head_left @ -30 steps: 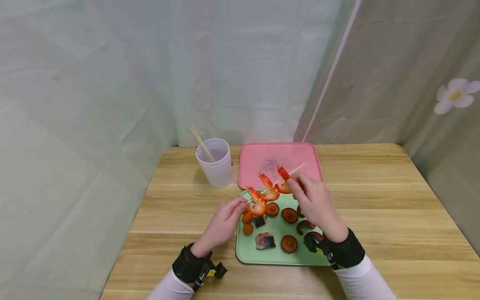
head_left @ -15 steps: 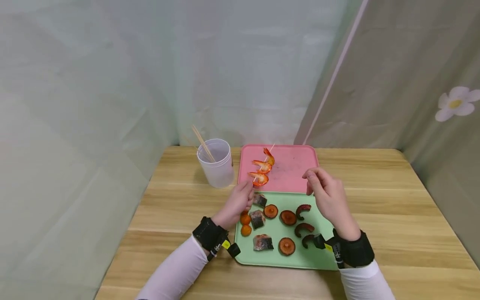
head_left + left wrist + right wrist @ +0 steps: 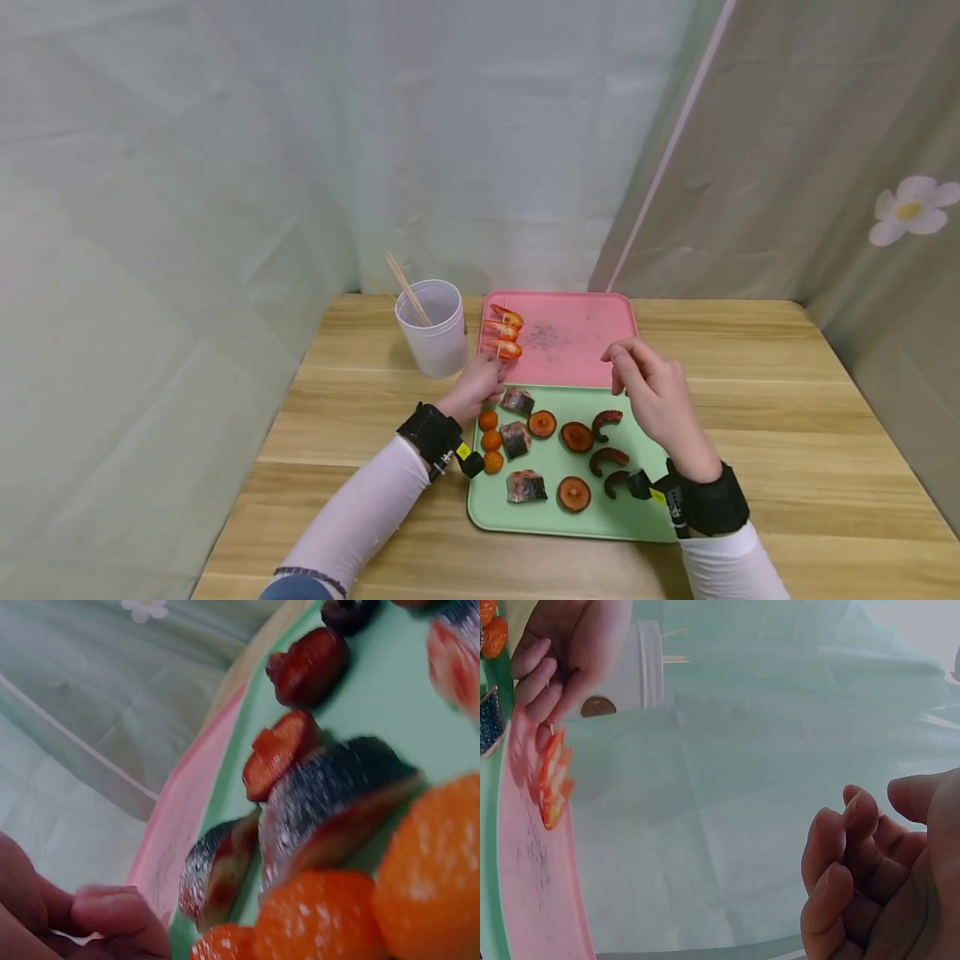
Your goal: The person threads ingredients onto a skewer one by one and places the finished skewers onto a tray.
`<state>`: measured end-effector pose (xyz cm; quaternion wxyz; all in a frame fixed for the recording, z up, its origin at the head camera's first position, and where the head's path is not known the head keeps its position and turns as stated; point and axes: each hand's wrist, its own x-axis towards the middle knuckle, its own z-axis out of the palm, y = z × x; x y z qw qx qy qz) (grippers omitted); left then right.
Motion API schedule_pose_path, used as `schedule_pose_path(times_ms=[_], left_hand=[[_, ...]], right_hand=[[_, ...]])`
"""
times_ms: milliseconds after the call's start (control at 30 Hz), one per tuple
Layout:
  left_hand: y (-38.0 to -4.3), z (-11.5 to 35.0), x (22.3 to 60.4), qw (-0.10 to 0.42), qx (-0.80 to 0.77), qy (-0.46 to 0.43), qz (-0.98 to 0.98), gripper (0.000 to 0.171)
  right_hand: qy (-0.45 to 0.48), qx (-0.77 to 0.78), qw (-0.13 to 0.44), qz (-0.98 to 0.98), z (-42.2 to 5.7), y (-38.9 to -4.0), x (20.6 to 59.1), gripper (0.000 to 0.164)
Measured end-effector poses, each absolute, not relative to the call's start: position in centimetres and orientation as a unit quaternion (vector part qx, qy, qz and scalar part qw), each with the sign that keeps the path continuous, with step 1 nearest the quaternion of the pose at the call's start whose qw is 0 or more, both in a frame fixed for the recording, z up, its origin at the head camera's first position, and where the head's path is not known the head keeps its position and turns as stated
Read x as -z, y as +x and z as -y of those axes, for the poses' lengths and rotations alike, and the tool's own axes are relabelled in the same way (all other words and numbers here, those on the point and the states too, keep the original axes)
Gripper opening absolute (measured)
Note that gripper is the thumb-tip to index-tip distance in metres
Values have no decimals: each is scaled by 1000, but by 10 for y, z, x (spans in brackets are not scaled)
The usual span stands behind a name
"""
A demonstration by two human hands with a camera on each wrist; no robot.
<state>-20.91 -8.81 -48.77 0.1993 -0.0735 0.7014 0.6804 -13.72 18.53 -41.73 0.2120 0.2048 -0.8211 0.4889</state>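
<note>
My left hand pinches the near end of a shrimp skewer at the left side of the pink tray. Three orange-red shrimp are threaded on its thin stick, as the right wrist view also shows with the shrimp hanging close over the tray or on it; I cannot tell which. Raised above the right part of the green tray, my right hand has loosely bent fingers and holds nothing. In the left wrist view only part of the left hand appears; the stick is out of sight there.
On the green tray lie orange balls, dark-skinned fish pieces, brown mushroom caps and curled octopus tentacles. A whitish cup with bare sticks stands left of the pink tray. Curtains rise behind the table.
The right hand has let go of the shrimp skewer and drawn back right. The left hand has carried the skewer onto or over the pink tray's left side, turning it to point away.
</note>
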Motion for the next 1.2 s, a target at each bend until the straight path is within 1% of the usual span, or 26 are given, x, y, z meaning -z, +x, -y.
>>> schedule_pose_path(times_ms=[100, 267, 500, 733, 900, 933, 1033, 1100, 1200], left_hand=[[-208, 89, 491, 194, -652, -56, -731, 26], [-211, 90, 496, 175, -581, -34, -794, 28], [-219, 88, 497, 170, -525, -31, -833, 28], [-219, 89, 497, 122, -466, 6, -876, 34], [-219, 92, 498, 95, -437, 44, -893, 24], [-220, 93, 504, 84, -434, 56, -895, 23], [-219, 94, 504, 68, -424, 68, -901, 22], [-224, 96, 516, 49, -419, 81, -903, 22], [-223, 95, 512, 53, -418, 76, -904, 19]], right_hand=[[208, -489, 215, 820, -186, -138, 418, 21], [209, -486, 209, 823, -186, -137, 418, 21], [211, -487, 198, 825, -186, -137, 417, 24], [207, -483, 198, 828, -187, -136, 416, 24], [208, -479, 204, 828, -187, -135, 414, 25], [209, -479, 205, 828, -187, -134, 414, 25], [214, -477, 206, 827, -186, -133, 414, 26], [216, -475, 205, 828, -185, -133, 415, 26], [221, -474, 201, 828, -184, -134, 415, 25]])
